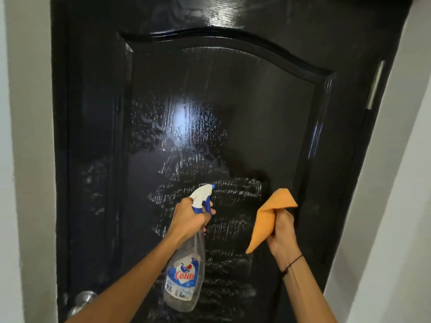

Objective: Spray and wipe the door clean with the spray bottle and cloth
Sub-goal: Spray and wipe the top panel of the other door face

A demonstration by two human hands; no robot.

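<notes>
Head view: the black door [233, 101] fills most of the frame, its arched panel in the centre. The left hand [190, 221] grasps the neck of the bottle [185, 271] in the lower middle of the frame, one finger on the blue trigger, nozzle aimed at the door. The right hand [281, 229], lower right of centre, is clenched around the orange cloth [270, 213], which is bunched up and held just off the surface, not pressed to it. A metal knob [80, 303] shows at the lower left.

Wet streaks and droplets cover the middle and lower panel and a patch near the top edge, so spraying looks well along. The right part of the panel and the right stile appear dry and dull. Much of the wet film seems not yet wiped, so wiping the panel and treating the right side are likely left.
</notes>
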